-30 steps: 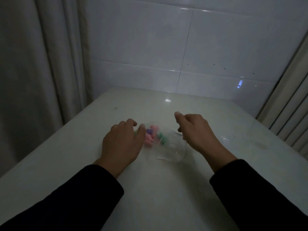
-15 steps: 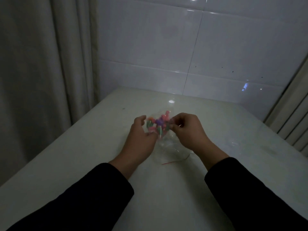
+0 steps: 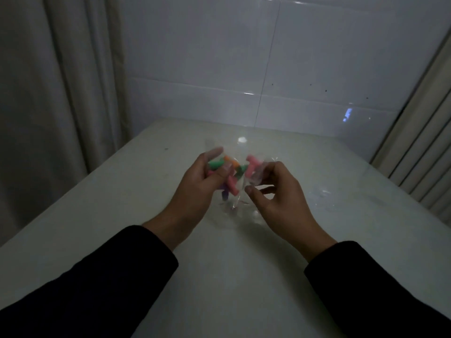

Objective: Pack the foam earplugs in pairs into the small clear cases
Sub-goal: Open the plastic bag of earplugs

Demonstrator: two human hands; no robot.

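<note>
A clear bag (image 3: pixel 234 191) of mixed-colour earplugs (image 3: pixel 231 173) is held above the tabletop (image 3: pixel 122 203), between the two hands. The left hand (image 3: pixel 197 189) is clamped on the bag's left side, thumb pressed over the plugs. The right hand (image 3: pixel 275 191) is pinched on the bag's upper right edge, fingers curled. Green, orange, pink and purple plugs are seen bunched inside the film; an exact count cannot be made.

Progress is judged as very early. No plug is seen outside the bag, none is paired, and none is cased. Faint clear items (image 3: pixel 322 193) are noted on the tabletop to the right of the right hand; whether these are the cases cannot be told in the dim light.

Left to do, by judgement: the bag is to be opened, plugs taken out, matched in pairs, and packed into the cases.
</note>
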